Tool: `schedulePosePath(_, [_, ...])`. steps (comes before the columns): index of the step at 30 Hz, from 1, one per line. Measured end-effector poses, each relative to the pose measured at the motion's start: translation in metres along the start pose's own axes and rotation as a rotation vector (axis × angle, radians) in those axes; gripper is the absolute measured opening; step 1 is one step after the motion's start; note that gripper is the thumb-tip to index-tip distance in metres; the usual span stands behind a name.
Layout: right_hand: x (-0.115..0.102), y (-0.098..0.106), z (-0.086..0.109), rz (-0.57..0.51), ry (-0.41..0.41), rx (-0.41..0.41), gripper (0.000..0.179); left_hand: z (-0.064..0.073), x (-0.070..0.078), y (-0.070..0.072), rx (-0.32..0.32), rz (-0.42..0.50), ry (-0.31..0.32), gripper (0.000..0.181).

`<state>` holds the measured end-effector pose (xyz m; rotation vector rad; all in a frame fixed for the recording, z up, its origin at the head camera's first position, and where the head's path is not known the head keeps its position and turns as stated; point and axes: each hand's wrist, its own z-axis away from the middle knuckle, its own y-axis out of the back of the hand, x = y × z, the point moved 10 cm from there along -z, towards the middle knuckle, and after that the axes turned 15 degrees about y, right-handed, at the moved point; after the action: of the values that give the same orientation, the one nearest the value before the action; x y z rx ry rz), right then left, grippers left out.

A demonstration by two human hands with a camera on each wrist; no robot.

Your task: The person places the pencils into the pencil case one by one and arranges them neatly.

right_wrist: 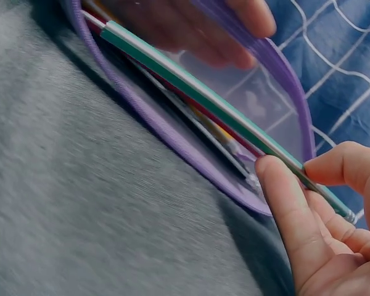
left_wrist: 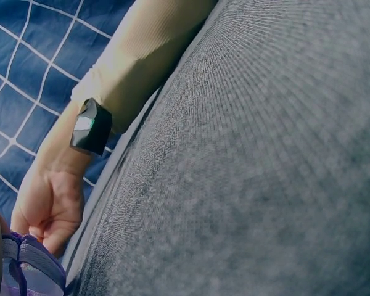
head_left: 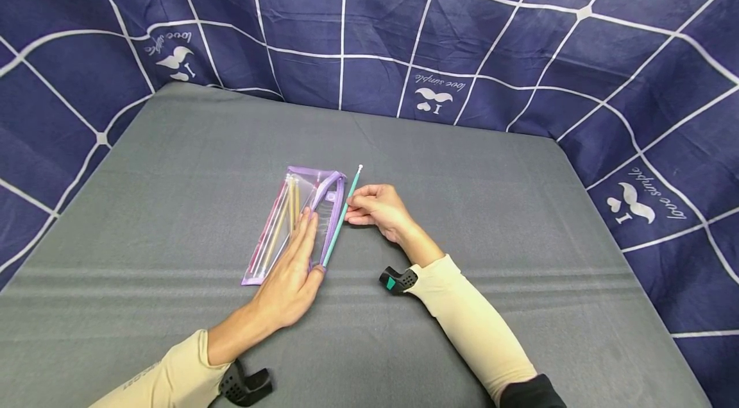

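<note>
A clear pencil pouch (head_left: 307,170) with purple trim lies on the grey surface, its zipped side gaping toward the right. My left hand (head_left: 291,283) rests on its upper film with straight fingers, the thumb beside the opening's near end. My right hand (head_left: 378,210) pinches a slim teal pencil (head_left: 340,221) between thumb and fingers, near its pale-tipped far end. In the right wrist view the teal pencil (right_wrist: 197,92) lies along the pouch's opening, inside the purple rim (right_wrist: 135,117). Yellow pencils (head_left: 294,199) and a red one (head_left: 268,228) show through the film.
The grey padded surface (head_left: 491,203) spreads around the pouch, with low creases across its front. Navy cloth (head_left: 381,17) with white grid lines hangs along the back and sides. A black wrist device (head_left: 398,280) sits on each forearm.
</note>
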<state>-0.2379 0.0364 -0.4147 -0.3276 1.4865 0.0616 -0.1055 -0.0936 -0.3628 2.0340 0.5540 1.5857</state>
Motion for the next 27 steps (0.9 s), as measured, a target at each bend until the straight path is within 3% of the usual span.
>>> schedulePosePath(15, [0.014,-0.039,0.012,-0.034,-0.053,-0.113,0.009,-0.001,0.001,0.0,-0.026,-0.004,0.008,0.081])
schedulePosePath(27, [0.013,-0.049,0.011,-0.034,-0.064,-0.117,0.009,-0.001,0.0,0.0,-0.032,-0.005,0.019,0.081])
